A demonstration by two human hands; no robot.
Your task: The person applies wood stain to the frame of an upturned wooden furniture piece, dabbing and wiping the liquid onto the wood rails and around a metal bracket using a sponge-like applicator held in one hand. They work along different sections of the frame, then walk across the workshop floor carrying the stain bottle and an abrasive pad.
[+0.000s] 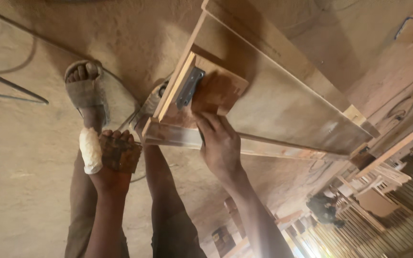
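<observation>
Brown sanding block (pixel 120 154), hand-gripped, off-board

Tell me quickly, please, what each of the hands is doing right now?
Left hand: closed around a brown sanding pad and a white cloth.
Right hand: open, fingers pressed flat on the small wooden board with the metal hinge.

Warm, dusty light filled the scene, and everything took a tan-orange cast. The brightest patch lay at the bottom edge, where glare washed out the right forearm (pixel 259 229) almost to white. The long wooden board (pixel 283 100) was evenly lit, with a soft shadow along its upper rail. The stacked furniture (pixel 388 191) at lower right looked smeared and out of focus (motion blur, most likely). The right hand (pixel 220 143) was fairly sharp. Lines bent slightly toward the frame's edges.
</observation>
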